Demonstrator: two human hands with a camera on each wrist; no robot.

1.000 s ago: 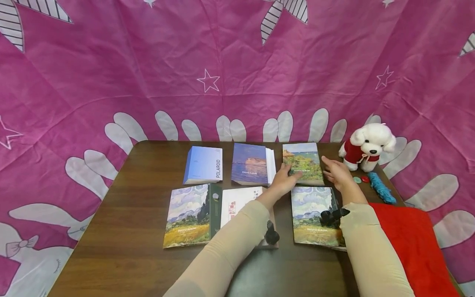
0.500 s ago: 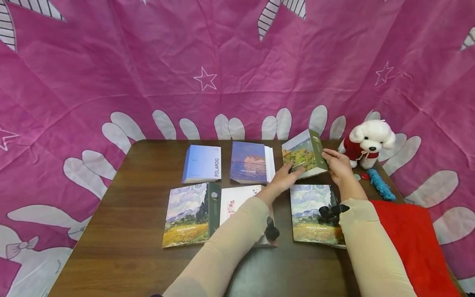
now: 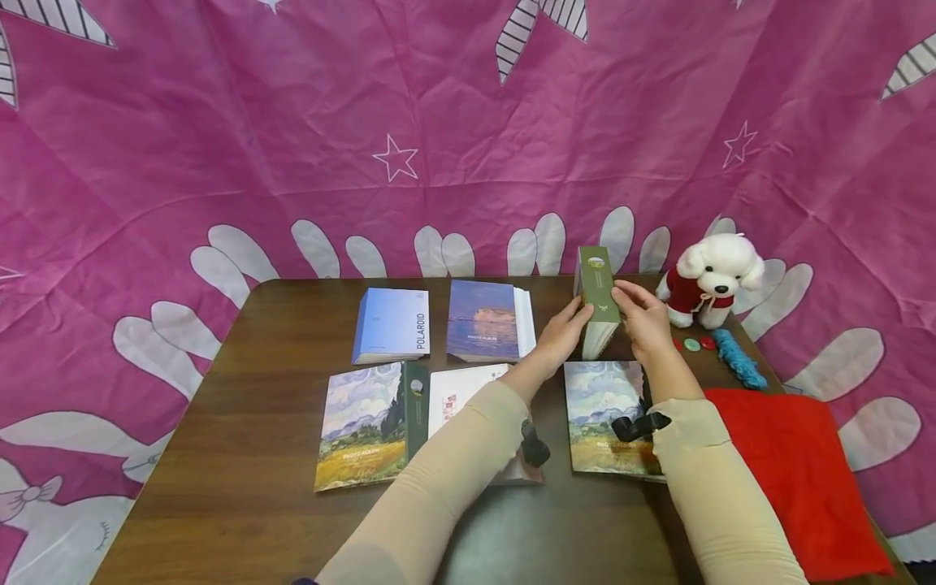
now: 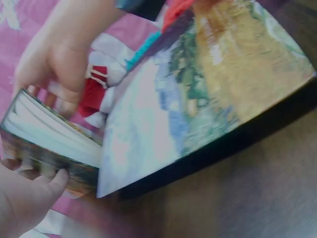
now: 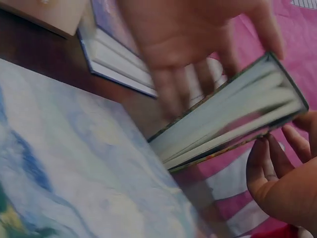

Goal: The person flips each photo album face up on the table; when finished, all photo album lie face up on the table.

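a landscape album (image 3: 600, 414) lies nearest, partly under the right sleeve (image 3: 720, 496). beyond, the left hand (image 3: 559, 333) and right hand (image 3: 647, 322) grip a green-spined album (image 3: 598, 280) from its 2 sides, spine uppermost; whether it touches the table (image 3: 219, 471) i cannot tell. farther right sits a white toy dog (image 3: 705, 284), before pink cloth (image 3: 468, 122).

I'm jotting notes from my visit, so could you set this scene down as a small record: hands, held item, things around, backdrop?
Held item: green-spined album, on edge, spine uppermost
Left hand: touches the green-spined album's cover side
Right hand: holds it by the spine edge
Back row: blue Polaroid book, purple album
Front row: left landscape album, white album partly hidden, right landscape album
Right side: white toy dog in red, blue yarn bundle, red cloth
Surface: brown table
Backdrop: pink patterned curtain
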